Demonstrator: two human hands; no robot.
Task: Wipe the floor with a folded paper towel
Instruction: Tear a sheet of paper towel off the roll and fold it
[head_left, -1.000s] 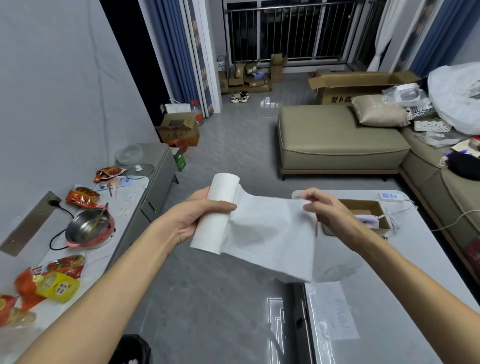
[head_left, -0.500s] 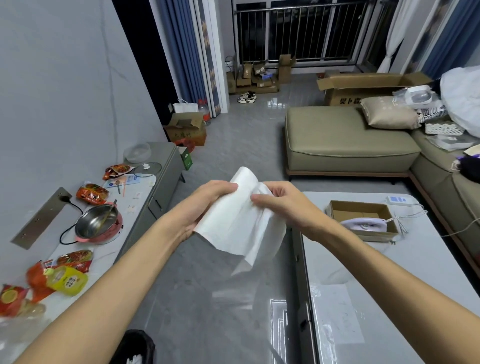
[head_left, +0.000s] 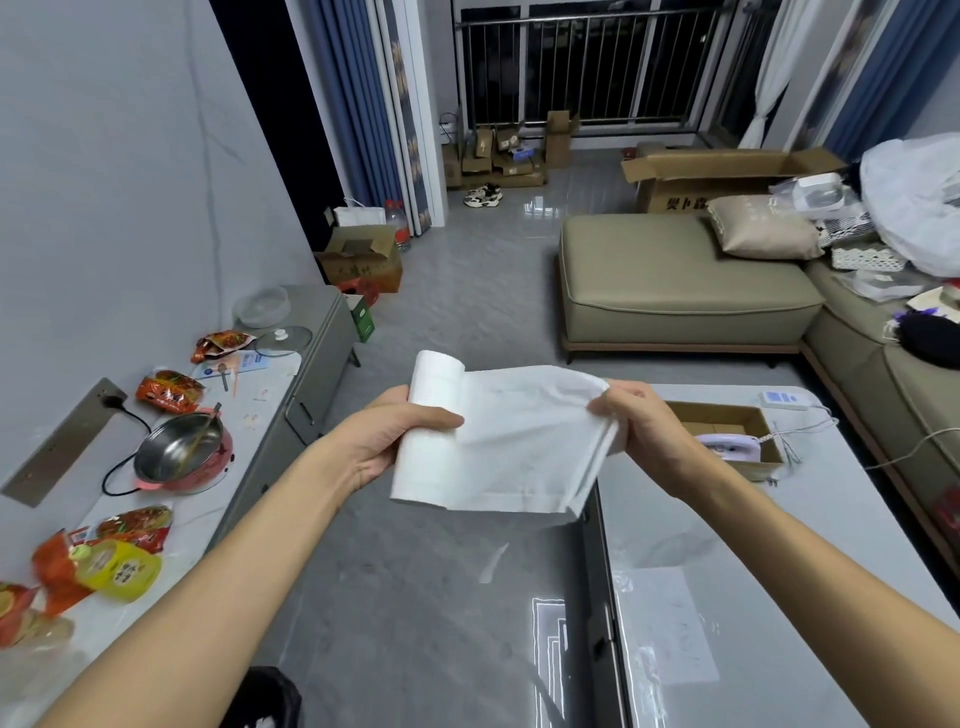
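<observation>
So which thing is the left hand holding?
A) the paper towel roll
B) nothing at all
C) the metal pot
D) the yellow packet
A: the left hand has its fingers and thumb curled round the paper towel roll, while the right hand pinches the far end of the unrolled sheet.

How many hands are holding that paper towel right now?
2. The left hand grips the roll; the right hand pinches the gathered end of the pulled-out sheet. Both show plainly, none hidden.

White paper towel roll (head_left: 428, 431) upright, sheet (head_left: 524, 441) unrolled rightward
</observation>
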